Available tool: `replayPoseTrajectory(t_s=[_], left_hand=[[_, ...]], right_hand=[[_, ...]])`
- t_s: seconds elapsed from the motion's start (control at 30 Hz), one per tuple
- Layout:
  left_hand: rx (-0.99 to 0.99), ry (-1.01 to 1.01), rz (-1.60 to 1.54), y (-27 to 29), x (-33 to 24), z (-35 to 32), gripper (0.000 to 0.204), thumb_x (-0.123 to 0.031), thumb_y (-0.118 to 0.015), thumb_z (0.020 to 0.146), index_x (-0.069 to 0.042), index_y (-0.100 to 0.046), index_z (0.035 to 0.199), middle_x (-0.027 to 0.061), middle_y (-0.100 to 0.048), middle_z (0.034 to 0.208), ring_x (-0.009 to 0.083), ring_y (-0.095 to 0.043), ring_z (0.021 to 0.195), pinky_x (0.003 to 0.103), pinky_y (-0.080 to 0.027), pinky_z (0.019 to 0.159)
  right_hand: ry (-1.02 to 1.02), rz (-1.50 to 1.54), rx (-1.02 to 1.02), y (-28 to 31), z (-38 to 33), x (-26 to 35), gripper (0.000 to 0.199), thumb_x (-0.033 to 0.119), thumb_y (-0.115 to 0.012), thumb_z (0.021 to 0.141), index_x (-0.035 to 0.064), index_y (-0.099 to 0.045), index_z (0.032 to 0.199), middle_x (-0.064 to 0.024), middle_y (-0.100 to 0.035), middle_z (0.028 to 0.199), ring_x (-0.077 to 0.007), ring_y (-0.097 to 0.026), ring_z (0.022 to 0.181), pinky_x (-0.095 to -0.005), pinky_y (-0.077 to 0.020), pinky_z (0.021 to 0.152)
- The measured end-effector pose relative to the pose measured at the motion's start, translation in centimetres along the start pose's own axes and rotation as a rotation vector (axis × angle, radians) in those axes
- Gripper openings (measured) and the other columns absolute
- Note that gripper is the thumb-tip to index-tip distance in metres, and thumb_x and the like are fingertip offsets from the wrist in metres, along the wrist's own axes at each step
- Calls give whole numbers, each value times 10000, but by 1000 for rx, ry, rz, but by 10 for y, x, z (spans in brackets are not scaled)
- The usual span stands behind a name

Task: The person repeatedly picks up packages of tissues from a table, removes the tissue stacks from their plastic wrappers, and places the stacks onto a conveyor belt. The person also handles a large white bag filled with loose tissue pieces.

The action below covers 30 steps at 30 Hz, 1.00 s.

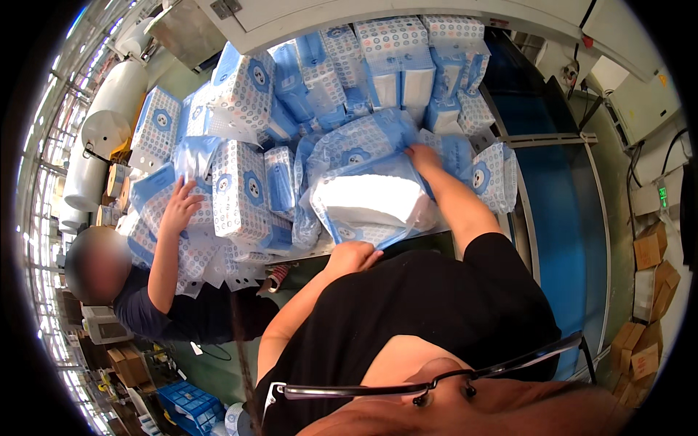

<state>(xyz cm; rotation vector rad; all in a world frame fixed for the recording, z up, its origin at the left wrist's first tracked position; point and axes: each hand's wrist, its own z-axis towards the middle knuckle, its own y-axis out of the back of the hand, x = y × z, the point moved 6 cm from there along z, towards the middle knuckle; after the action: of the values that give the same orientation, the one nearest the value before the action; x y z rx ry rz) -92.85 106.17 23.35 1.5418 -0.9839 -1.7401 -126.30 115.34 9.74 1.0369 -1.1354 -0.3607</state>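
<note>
In front of me lies a blue-and-clear printed plastic bag [363, 149] with a bulky white stack [371, 192] showing in its opening. My left hand [354, 258] is closed on the near edge of the bag, thumb and fingers pinching the film. At the far right corner of the same bag, my right hand [423, 158] has its fingers curled on the film, with the fingertips partly hidden. A tall printed pack [243, 192] stands to the left of the bag. Another printed pack [496, 178] is at the right, by my right forearm.
Several packs [392, 54] crowd the table's back. At the left, a co-worker's hand [178, 207] rests among packs. A blue conveyor belt [567, 218] runs along my right. White film rolls [109, 109] stand far left, cardboard boxes [647, 291] far right, and a blue crate [190, 405] lower left.
</note>
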Motion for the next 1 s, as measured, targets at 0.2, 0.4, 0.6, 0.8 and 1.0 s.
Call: replayPoseTrajectory(t_s=[0.2,0.4,0.6,0.8,1.0], left_hand=[[-264,6,-22,29,22,41,339,-320,-784,771,-51,-679,948,145,-656,887,352,-620,909,437,-485,811],[-482,462,316,37,121,41,704,-455,-758,780,-94,-544,1345,323,-373,1432,486,-315,1348,545,-279,1101],[-633,546,-106,15,126,11,457,-338,-694,870,-48,-596,1210,273,-492,1259,402,-521,1082,459,-434,924],[-540,666,-278,-25,165,-20,268,-252,-532,979,7,-597,956,194,-608,807,303,-607,759,402,-475,707],[-566,639,-554,-31,160,-25,277,-241,-468,1010,-3,-577,919,191,-605,855,336,-589,809,396,-459,731]], right_hand=[[-201,485,113,27,7,2,357,361,-689,879,50,-673,1055,-124,-687,923,-243,-667,843,-383,-509,690],[-316,714,-344,49,-129,-43,479,398,-588,953,14,-553,1237,-123,-647,1095,-230,-614,1032,-360,-473,884],[-459,1163,43,26,-180,-55,696,551,-498,970,12,-437,1407,-125,-515,1361,-208,-482,1237,-353,-380,1033],[-400,943,-13,49,-167,-52,620,347,-745,849,-9,-520,1303,-108,-619,1214,-198,-577,1111,-319,-432,971],[-412,952,0,55,-167,-47,630,336,-736,857,-7,-503,1332,-106,-606,1250,-204,-563,1151,-318,-415,992]])
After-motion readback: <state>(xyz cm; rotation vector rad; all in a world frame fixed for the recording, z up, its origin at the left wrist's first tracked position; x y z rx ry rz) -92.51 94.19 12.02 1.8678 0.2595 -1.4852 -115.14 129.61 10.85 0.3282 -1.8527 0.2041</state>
